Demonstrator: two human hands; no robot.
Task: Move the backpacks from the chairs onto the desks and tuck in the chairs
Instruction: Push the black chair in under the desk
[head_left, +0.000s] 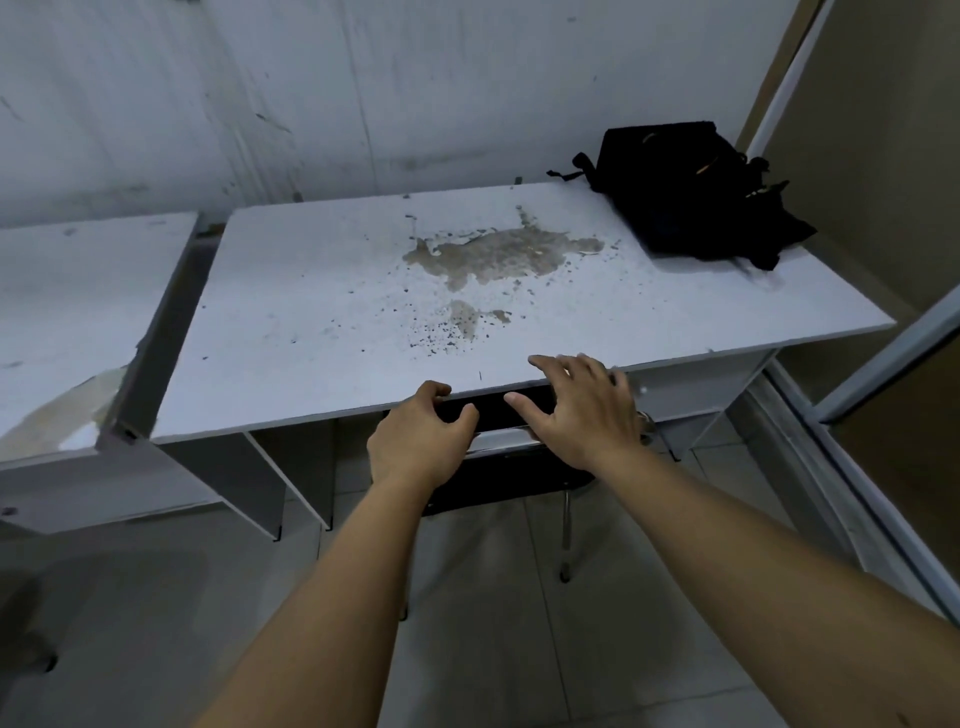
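Scuffed white wall behind; white bench (322, 322) with a peeled brown patch mid-top. Black backpack (691, 197) lies on its far right corner. Chair (511, 470) sits pushed under the front edge, black back just showing. Left hand (415, 441) curls round the chair's top rail. Right hand (582, 415) spread, fingers relaxed, gripping nothing, over the rail.

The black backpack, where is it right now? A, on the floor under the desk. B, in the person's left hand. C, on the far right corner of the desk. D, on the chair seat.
C: the backpack lies on the far right corner of the desk, while the left hand and right hand are at the chair back near the desk's front edge.
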